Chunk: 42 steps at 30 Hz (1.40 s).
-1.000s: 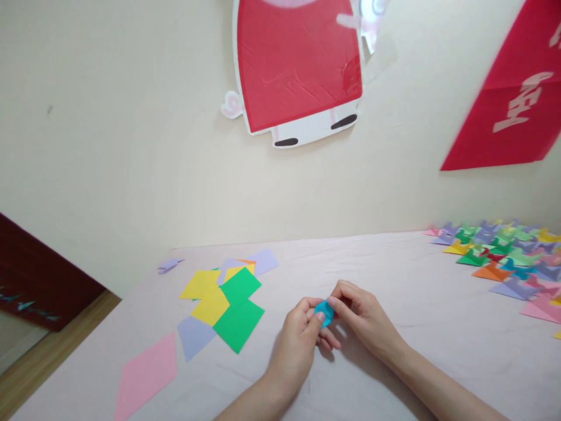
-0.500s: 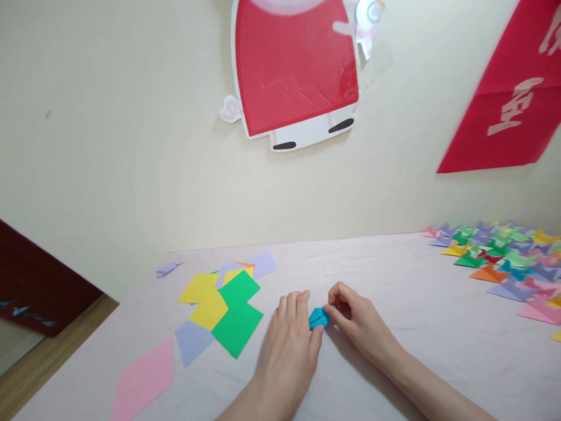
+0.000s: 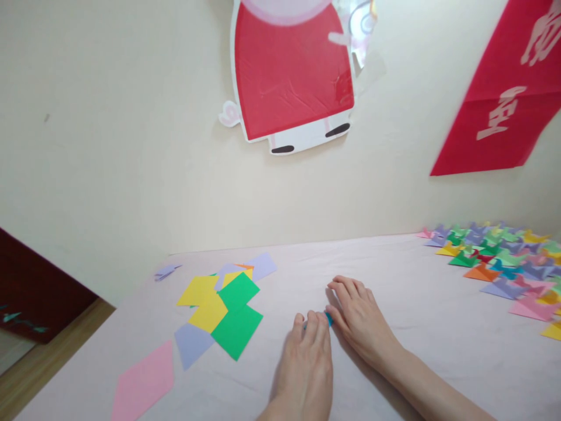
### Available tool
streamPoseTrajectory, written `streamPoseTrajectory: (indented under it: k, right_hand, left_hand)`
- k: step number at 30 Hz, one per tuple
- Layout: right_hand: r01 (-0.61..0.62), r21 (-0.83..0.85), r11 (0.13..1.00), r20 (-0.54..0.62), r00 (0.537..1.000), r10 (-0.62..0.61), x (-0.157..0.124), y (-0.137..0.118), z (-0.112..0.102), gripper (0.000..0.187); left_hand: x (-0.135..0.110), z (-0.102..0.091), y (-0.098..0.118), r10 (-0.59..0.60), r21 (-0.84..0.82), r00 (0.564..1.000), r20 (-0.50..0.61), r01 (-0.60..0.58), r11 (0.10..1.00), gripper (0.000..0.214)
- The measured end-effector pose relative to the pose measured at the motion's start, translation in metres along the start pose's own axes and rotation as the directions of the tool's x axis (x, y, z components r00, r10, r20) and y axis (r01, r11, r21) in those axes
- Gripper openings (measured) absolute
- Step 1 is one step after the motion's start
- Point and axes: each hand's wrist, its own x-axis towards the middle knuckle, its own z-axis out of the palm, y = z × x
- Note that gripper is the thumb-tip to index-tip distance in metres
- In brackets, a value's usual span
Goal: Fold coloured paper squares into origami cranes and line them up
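Both hands dropped flat vs 1 s ago: L hand point(image 3: 307, 356) fingers, spread open, press the blue paper point(image 3: 328, 317); R hand point(image 3: 357, 313), open too, touches its right edge.

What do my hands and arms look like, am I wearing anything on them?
The left hand and right hand are bare: no gloves, rings or watch to be seen. The right forearm is bare too, no sleeve in view.

One left hand point(image 3: 307, 356), one right hand point(image 3: 360, 318), one blue paper point(image 3: 328, 317), two green sheets point(image 3: 239, 290) and one pink sheet point(image 3: 143, 381).
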Motion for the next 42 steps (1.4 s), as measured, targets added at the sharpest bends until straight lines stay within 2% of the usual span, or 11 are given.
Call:
streamPoseTrajectory:
  k: [6,9,15,20,22,25,30,34,37,39,42]
  right_hand:
    - [0.033,-0.165,0.986,0.072,0.997,-0.022,-0.005,0.0,0.007,0.042]
    - [0.028,-0.186,0.982,0.101,0.995,-0.01,-0.005,0.005,0.005,0.045]
    - [0.038,-0.183,0.982,0.081,0.996,-0.023,-0.006,0.005,0.003,0.044]
    - [0.029,-0.19,0.981,0.074,0.997,-0.015,-0.006,0.002,0.002,0.045]
    - [0.024,-0.188,0.982,0.067,0.998,-0.012,-0.006,0.002,0.002,0.045]
    - [0.018,-0.175,0.984,0.058,0.998,-0.008,-0.006,0.002,0.003,0.045]
    - [0.019,-0.152,0.988,0.072,0.997,-0.008,-0.005,0.005,0.004,0.046]
    - [0.012,-0.088,0.996,0.063,0.998,-0.007,-0.005,0.008,0.006,0.046]
    - [0.014,0.048,0.999,0.03,0.999,-0.015,-0.005,0.011,0.007,0.049]
    - [0.021,0.187,0.982,0.0,1.0,-0.021,-0.004,0.012,0.004,0.049]
    - [0.06,0.398,0.916,-0.03,0.998,-0.053,-0.003,0.01,-0.004,0.045]
  left_hand:
    - [-0.005,0.006,-0.004,0.019,0.039,1.0,-0.01,-0.019,0.999,0.049]
    - [-0.014,0.008,-0.007,0.008,0.078,0.999,-0.047,-0.004,0.997,0.05]
    - [-0.032,0.006,-0.021,-0.007,0.15,0.999,-0.035,0.013,0.989,0.049]
    - [-0.025,-0.006,-0.027,-0.082,0.145,0.991,-0.105,0.097,0.985,0.049]
    - [-0.018,-0.007,-0.021,-0.047,0.112,0.99,-0.134,0.062,0.992,0.049]
    - [-0.009,-0.003,-0.011,0.052,0.04,0.997,-0.055,-0.05,0.998,0.049]
    - [-0.006,-0.002,-0.015,0.05,-0.006,0.993,0.11,-0.05,0.999,0.048]
    - [-0.001,-0.022,-0.029,0.019,-0.043,0.985,0.173,-0.011,0.999,0.04]
    - [0.014,-0.037,-0.032,-0.122,-0.129,0.959,0.257,0.159,0.979,0.029]
    - [0.025,-0.041,-0.032,-0.213,-0.241,0.943,0.258,0.276,0.93,0.035]
    - [0.033,-0.037,-0.031,-0.225,-0.42,0.937,0.266,0.323,0.848,0.044]
